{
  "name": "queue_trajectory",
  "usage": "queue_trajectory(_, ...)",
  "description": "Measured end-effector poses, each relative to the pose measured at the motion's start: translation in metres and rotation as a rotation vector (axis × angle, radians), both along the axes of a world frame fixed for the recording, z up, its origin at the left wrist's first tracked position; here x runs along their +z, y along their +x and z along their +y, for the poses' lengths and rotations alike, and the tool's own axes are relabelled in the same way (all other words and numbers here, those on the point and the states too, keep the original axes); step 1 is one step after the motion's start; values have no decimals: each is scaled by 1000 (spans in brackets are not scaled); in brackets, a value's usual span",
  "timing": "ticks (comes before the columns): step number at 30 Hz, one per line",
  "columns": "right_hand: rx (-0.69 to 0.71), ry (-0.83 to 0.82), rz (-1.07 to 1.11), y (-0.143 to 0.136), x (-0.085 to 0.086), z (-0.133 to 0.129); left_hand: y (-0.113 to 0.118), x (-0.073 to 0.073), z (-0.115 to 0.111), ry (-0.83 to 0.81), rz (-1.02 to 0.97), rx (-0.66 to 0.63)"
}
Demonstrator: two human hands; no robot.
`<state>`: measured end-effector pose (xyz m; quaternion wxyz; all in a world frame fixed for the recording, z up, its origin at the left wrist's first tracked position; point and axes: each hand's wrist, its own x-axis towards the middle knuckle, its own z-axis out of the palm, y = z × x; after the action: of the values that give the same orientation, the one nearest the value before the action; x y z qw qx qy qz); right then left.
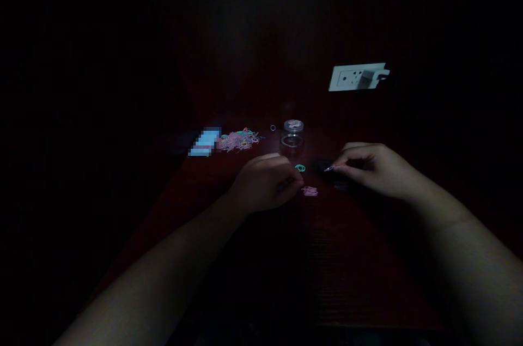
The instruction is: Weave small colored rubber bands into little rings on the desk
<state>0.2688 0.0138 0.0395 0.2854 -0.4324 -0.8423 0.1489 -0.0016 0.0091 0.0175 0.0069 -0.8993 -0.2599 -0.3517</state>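
Note:
My right hand (370, 169) pinches a small pale elastic hair band (329, 168) between thumb and fingertips, just above the table. A dark clump of bands (324, 163) lies beside those fingertips, and a faint greyish group (340, 186) lies below the hand. My left hand (267, 182) is closed, its fingers curled together; what they hold, if anything, is hidden. Close to its fingertips are a little pile of pink hair bands (310, 191) and a few green hair bands (300, 168).
A clear round jar (292, 139) with a patterned lid stands behind my hands. To its left are a single ring-shaped band (273, 128), a heap of mixed coloured bands (241, 140) and a blurred bright screen (205, 142). A socket plate (347, 78) with a plug is on the wall.

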Motion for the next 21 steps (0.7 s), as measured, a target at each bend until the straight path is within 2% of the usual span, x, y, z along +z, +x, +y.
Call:
queue_trajectory(4,-275,-232,-271,21,-2,12,-2,-2,1,2,-9,-18)
queue_trajectory(7,-348,-328,-360,25,-3,15,-3,-3,2,3,-9,-28)
queue_trajectory(21,-271,-442,-370,26,-11,18,-3,-2,2,-4,2,-26)
